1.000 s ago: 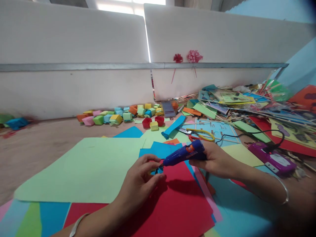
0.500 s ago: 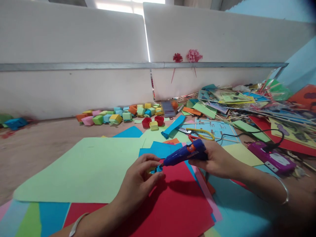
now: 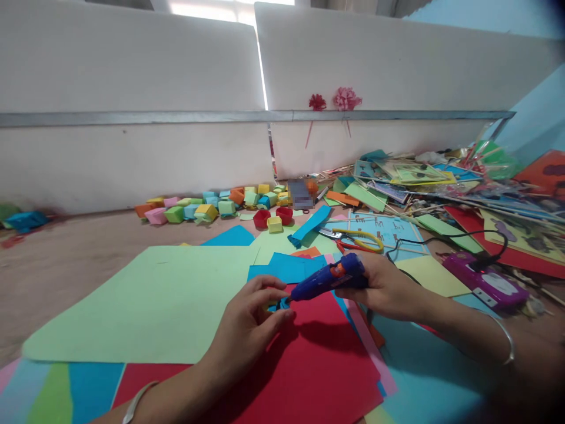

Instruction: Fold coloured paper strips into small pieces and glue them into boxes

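Note:
My right hand (image 3: 388, 288) grips a blue glue gun (image 3: 329, 277) with an orange trigger, its nozzle pointing left and down. The tip touches a small blue folded paper piece (image 3: 278, 305) that my left hand (image 3: 249, 321) pinches between thumb and fingers. Both hands hover over a red paper sheet (image 3: 318, 359), which lies next to a large light green sheet (image 3: 150, 300). A thin bangle sits on each wrist. Most of the small paper piece is hidden by my left fingers.
A row of small folded paper boxes (image 3: 212, 206) lines the white wall. Scissors with yellow handles (image 3: 357, 238) lie behind the gun. A purple device (image 3: 485, 282) with a black cord sits at the right, beside a heap of coloured sheets and sticks (image 3: 441, 182).
The glue gun and my right hand have shifted slightly left and down; my left hand stays on the small paper piece.

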`<state>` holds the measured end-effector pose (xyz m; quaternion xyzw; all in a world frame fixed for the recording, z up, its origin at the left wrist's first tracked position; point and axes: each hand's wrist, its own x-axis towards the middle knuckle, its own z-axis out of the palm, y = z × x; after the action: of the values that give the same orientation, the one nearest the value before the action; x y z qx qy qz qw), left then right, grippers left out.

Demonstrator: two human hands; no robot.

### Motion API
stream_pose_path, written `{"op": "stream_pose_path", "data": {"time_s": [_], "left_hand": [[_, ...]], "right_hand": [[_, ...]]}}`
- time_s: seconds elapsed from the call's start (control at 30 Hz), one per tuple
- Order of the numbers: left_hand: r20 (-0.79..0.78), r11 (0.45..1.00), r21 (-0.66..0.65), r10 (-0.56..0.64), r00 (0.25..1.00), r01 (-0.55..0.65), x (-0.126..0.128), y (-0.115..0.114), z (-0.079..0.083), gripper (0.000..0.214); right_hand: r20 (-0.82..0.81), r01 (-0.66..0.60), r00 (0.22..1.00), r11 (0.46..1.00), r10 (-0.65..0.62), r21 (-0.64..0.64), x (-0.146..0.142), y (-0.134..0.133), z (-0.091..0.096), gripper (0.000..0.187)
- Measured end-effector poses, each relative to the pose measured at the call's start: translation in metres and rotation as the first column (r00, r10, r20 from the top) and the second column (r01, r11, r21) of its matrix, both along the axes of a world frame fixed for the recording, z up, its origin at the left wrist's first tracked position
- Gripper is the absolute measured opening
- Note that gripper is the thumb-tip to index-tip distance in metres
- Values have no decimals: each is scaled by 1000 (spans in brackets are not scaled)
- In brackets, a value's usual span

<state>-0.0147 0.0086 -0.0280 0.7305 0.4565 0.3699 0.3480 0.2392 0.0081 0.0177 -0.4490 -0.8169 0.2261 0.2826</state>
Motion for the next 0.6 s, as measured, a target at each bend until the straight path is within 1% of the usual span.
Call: {"op": "stream_pose_path", "data": {"time_s": [0.1,0.23,0.3,0.37,0.4,0.43,0.47,0.5,0.53,0.57,0.6], "left_hand": [[7,1000,-9,-11,1000,11,0,0,0,17],[-5,1000,19,-3,1000,3,0,-1,-1,14],[-12,999,36,12,1000,-11,0,-1,-1,13],[-21,999,52,17,1000,-16,-1,-1,-2,13],[-27,998,55,15,1000,-13,-1,0,-2,14],[-30,998,56,11,1000,-9,-2,0,-2,14],[-27,998,55,7,1000,-6,-2,0,-3,14],[-24,999,54,3,1000,-1,-3,1,-4,14],[-9,999,53,4,1000,-3,-4,1,-5,16],[6,998,59,-2,1000,1,-5,2,-7,18],[1,998,67,-5,1000,5,-6,3,-9,21]], "right_hand": [[6,-3,1000,1000,3,12,0,0,0,10],[6,-32,999,999,32,-3,-2,0,-1,13],[5,-23,1000,999,22,28,-1,1,-1,14],[5,9,1000,997,-9,75,4,5,2,16],[14,56,998,993,-57,104,8,8,5,18],[37,133,990,982,-139,137,15,12,10,20],[78,240,963,954,-257,182,22,16,16,24],[141,373,900,896,-413,243,31,20,22,28],[214,493,796,812,-566,312,40,24,29,34],[288,571,675,728,-680,379,49,27,36,39],[359,618,558,664,-748,422,58,30,42,41]]}}
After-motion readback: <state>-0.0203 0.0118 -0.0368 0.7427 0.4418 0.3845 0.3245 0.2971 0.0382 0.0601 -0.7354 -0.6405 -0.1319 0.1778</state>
